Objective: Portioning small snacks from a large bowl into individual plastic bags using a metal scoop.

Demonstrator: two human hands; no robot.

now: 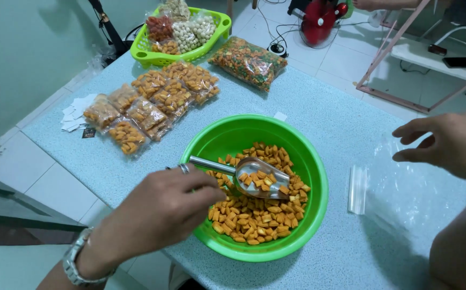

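Observation:
A green plastic bowl point(303, 161) in the middle of the table holds a heap of small orange snack pieces point(254, 215). My left hand point(163, 212) grips the handle of a metal scoop point(260, 177) that lies in the bowl with a few pieces in it. My right hand point(448, 145) hovers open, fingers spread, above a stack of clear plastic bags point(399, 188) lying flat to the right of the bowl. A watch is on my left wrist.
Several filled clear bags of orange snacks point(147, 104) lie at the back left. A green basket point(219, 24) with mixed snack bags and a large bag of mixed-colour snacks point(248, 62) stand behind. White paper slips point(77, 115) lie by the table's left edge. A red fan point(319, 21) stands on the floor.

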